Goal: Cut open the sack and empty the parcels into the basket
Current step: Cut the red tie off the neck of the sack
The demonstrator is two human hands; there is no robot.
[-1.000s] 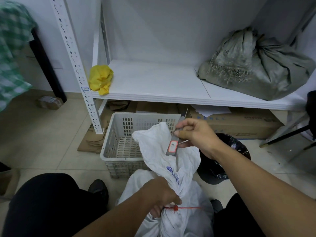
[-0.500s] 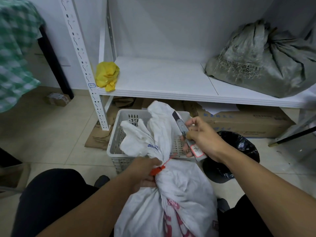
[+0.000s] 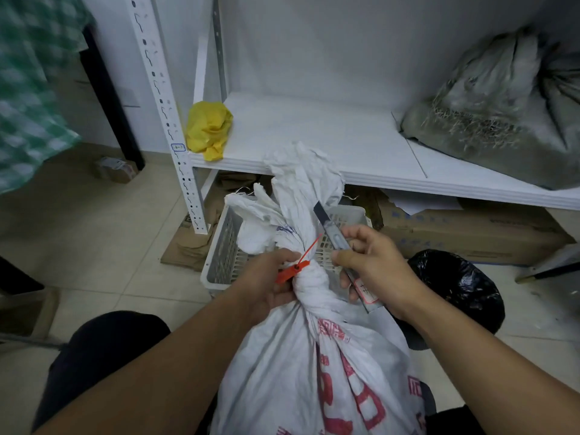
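Observation:
A white woven sack with red print stands between my knees, its neck bunched and closed by an orange zip tie. My left hand grips the neck at the tie. My right hand holds a grey utility knife, blade extended and pointing up-left beside the neck, just above the tie. A white slotted plastic basket sits on the floor right behind the sack, mostly hidden by it.
A white metal shelf stands behind the basket, carrying a yellow bag and a grey-green sack. Flat cardboard boxes lie under it. A black bin bag sits at the right, and green checked cloth hangs at the left.
The sack has been pulled up and turned so the tied neck faces me. My right hand brought the knife down from above the sack to beside the zip tie.

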